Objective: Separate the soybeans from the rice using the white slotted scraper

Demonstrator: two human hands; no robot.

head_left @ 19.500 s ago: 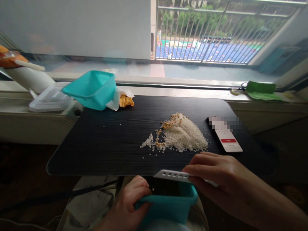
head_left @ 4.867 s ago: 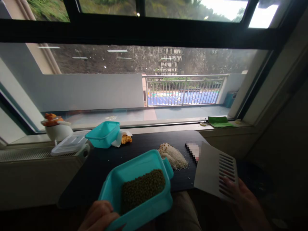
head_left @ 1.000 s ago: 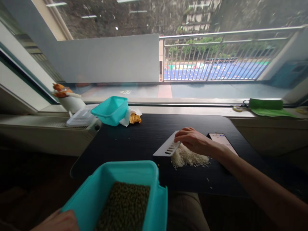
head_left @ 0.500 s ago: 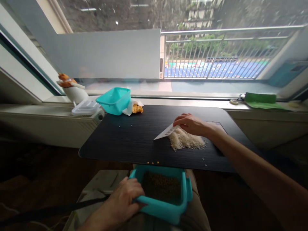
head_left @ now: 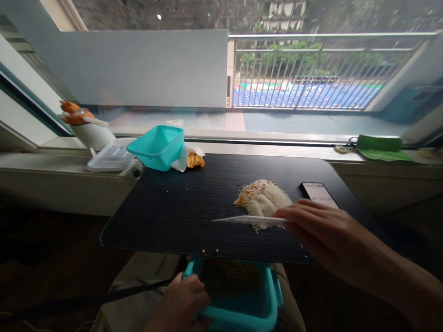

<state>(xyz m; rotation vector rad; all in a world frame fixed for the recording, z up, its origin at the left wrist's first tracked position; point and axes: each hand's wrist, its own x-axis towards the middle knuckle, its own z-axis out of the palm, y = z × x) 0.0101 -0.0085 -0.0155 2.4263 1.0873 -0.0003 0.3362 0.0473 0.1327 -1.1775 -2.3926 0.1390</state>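
Observation:
My right hand (head_left: 304, 226) grips a thin white card (head_left: 238, 219), held nearly edge-on to me, at the near side of a heap of white rice (head_left: 268, 196). Yellowish beans (head_left: 245, 196) lie over the heap's left and far side. My left hand (head_left: 188, 297) is closed on the left rim of a teal plastic basin (head_left: 242, 316), which sits on my lap below the table edge. Small brownish grains or beans (head_left: 230, 276) fill part of the basin; their kind is hard to make out in shadow. Two loose beans (head_left: 210, 251) rest near the table's front edge.
On the dark table (head_left: 148, 221) a phone (head_left: 319, 193) lies right of the rice. A second teal basin (head_left: 157, 147) and a crumpled orange-and-white wrapper (head_left: 194, 159) are at the back left. A clear lid (head_left: 112, 156), a white holder (head_left: 93, 135) and green cloth (head_left: 382, 147) line the sill.
My right hand has brought the card from the heap's far left to its near side, uncovering the beans and the phone. One bean at the front edge is gone from sight. The view has shifted slightly.

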